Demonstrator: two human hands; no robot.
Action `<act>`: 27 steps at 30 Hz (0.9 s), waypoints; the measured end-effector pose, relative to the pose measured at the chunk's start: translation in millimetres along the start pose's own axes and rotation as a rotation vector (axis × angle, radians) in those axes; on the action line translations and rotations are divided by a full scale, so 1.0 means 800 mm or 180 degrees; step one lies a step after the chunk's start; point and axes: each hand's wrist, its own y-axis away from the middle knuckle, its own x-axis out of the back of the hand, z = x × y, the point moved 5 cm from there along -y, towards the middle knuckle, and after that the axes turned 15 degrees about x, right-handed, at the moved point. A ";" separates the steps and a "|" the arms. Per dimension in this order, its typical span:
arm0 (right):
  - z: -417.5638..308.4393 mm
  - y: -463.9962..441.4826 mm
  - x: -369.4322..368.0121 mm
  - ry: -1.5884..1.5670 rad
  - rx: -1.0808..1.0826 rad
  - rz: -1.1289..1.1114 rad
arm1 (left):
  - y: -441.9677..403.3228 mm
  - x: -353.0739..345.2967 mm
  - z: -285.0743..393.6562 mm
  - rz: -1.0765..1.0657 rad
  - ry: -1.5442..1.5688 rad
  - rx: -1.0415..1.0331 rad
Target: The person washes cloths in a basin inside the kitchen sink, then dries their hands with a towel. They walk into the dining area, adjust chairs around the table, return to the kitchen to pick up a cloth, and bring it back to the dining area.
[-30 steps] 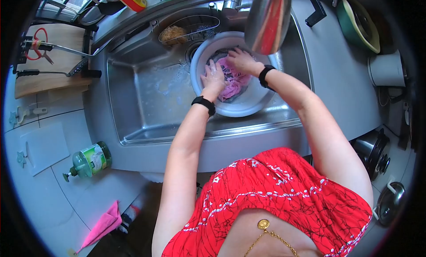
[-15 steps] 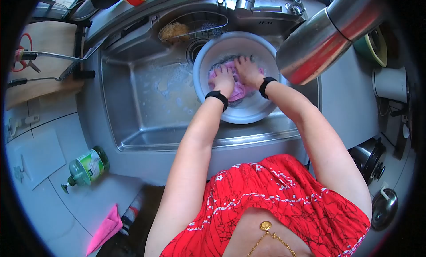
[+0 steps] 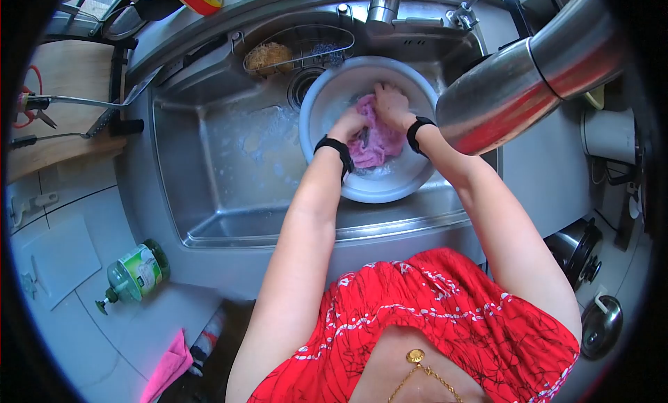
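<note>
A pale round basin (image 3: 410, 184) stands in the right part of the steel sink, with a wet pink cloth (image 3: 379, 142) bunched up inside it. My left hand (image 3: 351, 124) is at the cloth's left side, its fingers curled in against the fabric. At the cloth's upper right is my right hand (image 3: 392, 102), fingers bent and closed on the fabric. Some water shows around the cloth. Both wrists wear black bands.
The sink (image 3: 243, 187) has a wire rack (image 3: 306, 55) with a yellow scourer (image 3: 270, 58) at its back. A large metal cylinder (image 3: 497, 100) hangs over the right side. A green bottle (image 3: 139, 269) stands left; a wooden board (image 3: 76, 76) holds utensils. The tap (image 3: 384, 5) is behind the basin.
Both hands have gone from lying spread on the cloth to curled fingers gripping it. The cloth is now gathered closer together. The view has shifted, with the metal cylinder farther right.
</note>
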 end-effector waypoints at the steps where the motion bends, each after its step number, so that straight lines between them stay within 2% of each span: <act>1: 0.007 -0.002 -0.015 -0.1323 -0.0569 0.0051 | -0.028 0.005 -0.027 0.0148 0.0336 0.0794; 3: 0.001 -0.008 -0.054 -0.3957 -0.1705 0.0156 | -0.066 0.006 -0.057 0.0884 0.0073 0.0236; 4: -0.009 -0.017 -0.047 -0.3794 -0.1267 0.0065 | -0.078 0.009 -0.065 0.1250 -0.0060 -0.0058; 6: -0.034 -0.027 -0.018 -0.3431 -0.0393 -0.0097 | -0.087 0.005 -0.069 0.1089 -0.0260 -0.0445; 7: -0.049 -0.020 0.002 -0.3290 -0.0224 -0.0138 | -0.085 0.001 -0.070 0.1003 -0.0349 -0.0621; 10: -0.093 -0.006 0.028 -0.2620 0.1238 0.0011 | -0.088 -0.004 -0.060 0.1303 -0.1838 -0.0816; 12: -0.070 -0.008 -0.008 -0.3051 0.0973 -0.0077 | -0.088 -0.010 -0.055 0.1485 -0.2802 -0.0908; 14: 0.010 -0.015 -0.109 -0.3103 0.0537 0.0359 | -0.063 0.001 -0.039 0.1454 -0.2943 -0.0355; 16: 0.103 -0.007 -0.229 -0.3144 0.0410 0.1098 | 0.006 0.026 -0.001 0.1182 -0.2200 0.0785; 17: 0.115 0.002 -0.228 -0.2646 0.0425 0.1147 | 0.005 0.035 -0.003 0.1865 -0.2096 0.0618; 20: 0.129 0.021 -0.242 -0.1419 0.0504 0.1103 | 0.026 0.031 -0.003 0.2656 -0.2035 0.0063; 22: 0.125 0.026 -0.271 -0.0981 0.0626 0.0897 | 0.010 0.020 -0.016 0.2008 -0.1989 0.0638; 23: 0.129 0.017 -0.281 -0.1972 0.0936 0.0723 | 0.003 0.017 -0.023 0.1682 -0.1978 0.0921; 26: 0.058 0.011 -0.096 -0.0918 0.0504 -0.0008 | 0.003 0.026 -0.017 0.1396 -0.1666 0.0581; 27: 0.068 -0.001 -0.088 -0.0983 0.0433 -0.0080 | -0.003 0.034 -0.022 0.1491 -0.1339 0.0252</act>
